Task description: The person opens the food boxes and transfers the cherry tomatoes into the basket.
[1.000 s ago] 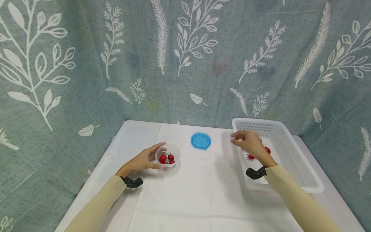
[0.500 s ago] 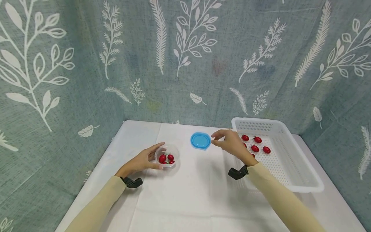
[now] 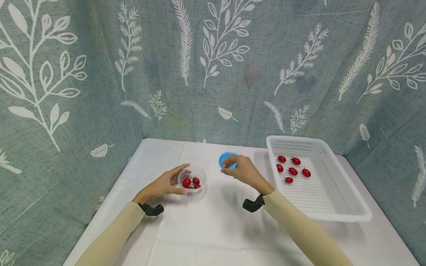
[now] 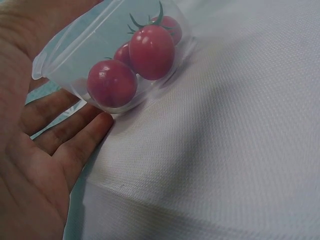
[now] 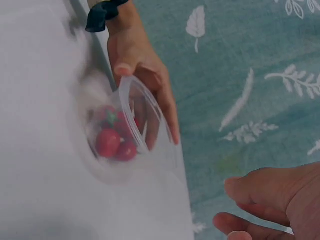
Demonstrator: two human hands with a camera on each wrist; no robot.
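Several tomatoes (image 3: 187, 181) are sitting in the cup (image 3: 201, 173), the left hand (image 3: 163, 184) curving its fingers round nine o'clock; the right hand (image 3: 245, 170) is hovering at three, half curled, its grip unclear: one careless bump could be spilling them.

Clear container (image 3: 200, 171): no lettering legible
Blue lid (image 3: 223, 159): no brand or number readable
White basket (image 3: 339, 184): no label readable
Black wrist straps (image 3: 153, 210): no mark legible
Patterned fabric (image 3: 199, 99): white leaf motifs, no letters or signs
Worktop (image 3: 206, 229): no writing readable
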